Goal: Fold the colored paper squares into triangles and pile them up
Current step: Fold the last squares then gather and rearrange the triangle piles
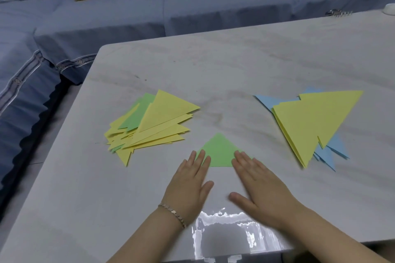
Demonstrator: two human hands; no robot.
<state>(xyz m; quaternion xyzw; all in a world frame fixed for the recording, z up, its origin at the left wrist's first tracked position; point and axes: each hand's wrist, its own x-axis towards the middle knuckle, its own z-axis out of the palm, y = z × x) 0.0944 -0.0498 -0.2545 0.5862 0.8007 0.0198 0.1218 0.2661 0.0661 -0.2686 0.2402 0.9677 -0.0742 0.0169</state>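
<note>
On the pale marbled table (213,70), a loose pile of yellow and green folded paper triangles (154,121) lies at the left. Just right of it, the left hand (190,181) lies flat, fingers straight, on the left corner of a green folded paper triangle (219,151). Its apex points away from the person and its long edge runs left to right. The right hand (258,186), equally flat, covers the right corner. Farther right sits a stack of larger yellow and blue paper triangles (314,121).

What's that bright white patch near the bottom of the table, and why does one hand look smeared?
Head view: the white patch is glare, a light reflecting off the glossy table near its front edge; the right hand looks slightly motion-blurred, the left hand sharper; the wide lens bows the table's far edge.
</note>
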